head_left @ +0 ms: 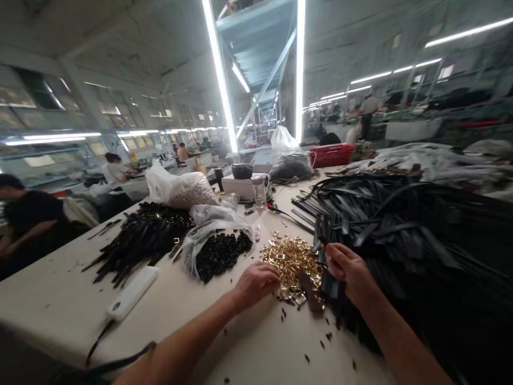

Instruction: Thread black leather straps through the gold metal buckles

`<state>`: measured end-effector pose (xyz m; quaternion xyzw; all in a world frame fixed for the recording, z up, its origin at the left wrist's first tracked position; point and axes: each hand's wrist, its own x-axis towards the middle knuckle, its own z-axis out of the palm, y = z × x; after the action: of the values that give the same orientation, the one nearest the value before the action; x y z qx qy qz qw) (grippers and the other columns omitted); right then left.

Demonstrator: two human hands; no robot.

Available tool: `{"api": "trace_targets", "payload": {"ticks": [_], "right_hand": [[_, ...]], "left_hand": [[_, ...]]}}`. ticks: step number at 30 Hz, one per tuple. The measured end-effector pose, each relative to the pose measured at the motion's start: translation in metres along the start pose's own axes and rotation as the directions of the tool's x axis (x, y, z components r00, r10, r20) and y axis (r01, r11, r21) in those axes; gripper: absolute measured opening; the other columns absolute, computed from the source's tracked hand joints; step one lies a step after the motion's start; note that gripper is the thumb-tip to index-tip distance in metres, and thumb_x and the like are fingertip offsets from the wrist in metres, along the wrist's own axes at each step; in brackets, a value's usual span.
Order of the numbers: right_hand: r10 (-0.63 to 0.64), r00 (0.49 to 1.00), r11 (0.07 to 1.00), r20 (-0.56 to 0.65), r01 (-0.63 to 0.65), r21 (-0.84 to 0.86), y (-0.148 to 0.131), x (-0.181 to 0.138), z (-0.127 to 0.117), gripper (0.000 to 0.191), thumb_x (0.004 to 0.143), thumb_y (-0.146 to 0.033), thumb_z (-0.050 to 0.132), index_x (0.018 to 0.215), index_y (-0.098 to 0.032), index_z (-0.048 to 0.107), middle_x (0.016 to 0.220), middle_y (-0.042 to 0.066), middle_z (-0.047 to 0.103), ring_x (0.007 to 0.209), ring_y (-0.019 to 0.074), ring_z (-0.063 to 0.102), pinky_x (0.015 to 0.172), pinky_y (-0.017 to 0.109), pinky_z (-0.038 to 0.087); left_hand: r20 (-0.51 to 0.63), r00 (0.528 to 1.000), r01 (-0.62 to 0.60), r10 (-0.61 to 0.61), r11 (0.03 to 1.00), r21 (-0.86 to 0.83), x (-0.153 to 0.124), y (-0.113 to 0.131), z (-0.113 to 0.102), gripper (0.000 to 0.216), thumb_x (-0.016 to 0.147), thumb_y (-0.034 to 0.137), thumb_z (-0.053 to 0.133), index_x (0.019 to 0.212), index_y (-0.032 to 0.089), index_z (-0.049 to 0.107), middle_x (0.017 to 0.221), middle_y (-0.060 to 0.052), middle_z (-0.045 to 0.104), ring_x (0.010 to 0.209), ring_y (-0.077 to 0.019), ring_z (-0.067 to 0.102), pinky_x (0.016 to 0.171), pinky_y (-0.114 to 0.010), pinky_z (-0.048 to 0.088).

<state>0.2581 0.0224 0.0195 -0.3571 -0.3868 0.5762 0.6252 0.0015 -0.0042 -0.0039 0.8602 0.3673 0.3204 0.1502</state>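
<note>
A heap of gold metal buckles (290,262) lies on the pale table in front of me. At its left edge is my left hand (258,280), its fingers curled together and pointing down. Its fingertips are partly hidden, so whatever they pinch does not show. To the right of the heap, my right hand (350,270) is closed, thumb against fingers, on the end of a black strap (323,240). Many more flat black straps (372,214) are piled behind and beside that hand. A dark brown flat piece (311,291) rests against the buckles' near side.
Left of the buckles, an open plastic bag (192,243) holds small black pieces (222,254). Finished-looking black straps with buckles (146,238) lie farther left, near a white power bank (132,293) with a cable. A clear jar (259,192) and a red crate (332,155) stand behind.
</note>
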Motion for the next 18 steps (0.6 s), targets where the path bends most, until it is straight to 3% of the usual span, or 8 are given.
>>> {"api": "trace_targets", "payload": {"ticks": [3, 5, 9, 12, 14, 18], "right_hand": [[0.003, 1.000, 1.000, -0.007, -0.003, 0.013, -0.006, -0.004, 0.002, 0.037, 0.060, -0.045, 0.081, 0.069, -0.016, 0.060, 0.050, -0.008, 0.042, 0.035, 0.0010, 0.025, 0.032, 0.017, 0.015], [0.001, 1.000, 1.000, -0.020, -0.001, 0.011, -0.008, -0.006, 0.005, 0.039, 0.059, -0.047, 0.081, 0.069, -0.016, 0.059, 0.051, -0.008, 0.042, 0.035, 0.0007, 0.025, 0.032, 0.017, 0.015], [0.007, 0.999, 1.000, -0.034, -0.007, -0.004, -0.005, -0.006, 0.006, 0.041, 0.057, -0.048, 0.081, 0.068, -0.016, 0.058, 0.050, -0.008, 0.041, 0.034, 0.0006, 0.024, 0.032, 0.016, 0.015], [0.017, 0.999, 1.000, -0.048, -0.017, -0.008, 0.002, -0.003, 0.002, 0.041, 0.058, -0.047, 0.082, 0.070, -0.015, 0.058, 0.049, -0.009, 0.040, 0.035, 0.0004, 0.023, 0.033, 0.015, 0.015], [0.022, 0.999, 1.000, -0.042, -0.022, 0.000, 0.004, 0.000, -0.001, 0.042, 0.058, -0.047, 0.082, 0.071, -0.015, 0.058, 0.050, -0.009, 0.039, 0.035, -0.0002, 0.023, 0.033, 0.015, 0.015], [0.040, 0.998, 0.999, -0.046, -0.039, 0.014, 0.003, 0.002, -0.004, 0.043, 0.058, -0.049, 0.082, 0.072, -0.015, 0.058, 0.048, -0.010, 0.036, 0.036, -0.0002, 0.021, 0.034, 0.014, 0.014]], "left_hand": [[-0.167, 0.969, 0.190, -0.182, 0.981, 0.031, -0.001, -0.018, -0.016, 0.011, 0.082, 0.024, 0.062, 0.084, 0.021, 0.072, 0.088, -0.006, 0.072, 0.083, -0.0185, 0.065, 0.080, -0.032, 0.050], [-0.171, 0.966, 0.197, -0.193, 0.980, 0.008, 0.005, -0.019, -0.017, 0.012, 0.083, 0.024, 0.060, 0.087, 0.021, 0.071, 0.092, -0.006, 0.071, 0.086, -0.0180, 0.064, 0.082, -0.032, 0.050], [0.054, 0.998, -0.038, 0.036, 0.999, 0.039, 0.027, 0.009, 0.001, 0.022, 0.081, 0.018, 0.061, 0.100, 0.024, 0.068, 0.110, -0.005, 0.068, 0.102, -0.0193, 0.060, 0.090, -0.033, 0.045], [0.273, 0.937, -0.249, 0.217, 0.965, 0.088, 0.040, 0.028, 0.023, 0.034, 0.078, 0.015, 0.062, 0.110, 0.027, 0.064, 0.113, -0.001, 0.068, 0.110, -0.0185, 0.056, 0.098, -0.032, 0.038], [0.364, 0.900, -0.310, 0.240, 0.939, 0.148, 0.046, 0.029, 0.035, 0.031, 0.079, 0.021, 0.064, 0.109, 0.028, 0.064, 0.108, -0.001, 0.069, 0.104, -0.0183, 0.058, 0.096, -0.032, 0.038], [0.394, 0.899, -0.327, 0.190, 0.889, 0.320, 0.052, 0.018, 0.049, 0.017, 0.079, 0.036, 0.065, 0.092, 0.026, 0.068, 0.091, -0.001, 0.070, 0.090, -0.0193, 0.060, 0.086, -0.032, 0.040]]}}
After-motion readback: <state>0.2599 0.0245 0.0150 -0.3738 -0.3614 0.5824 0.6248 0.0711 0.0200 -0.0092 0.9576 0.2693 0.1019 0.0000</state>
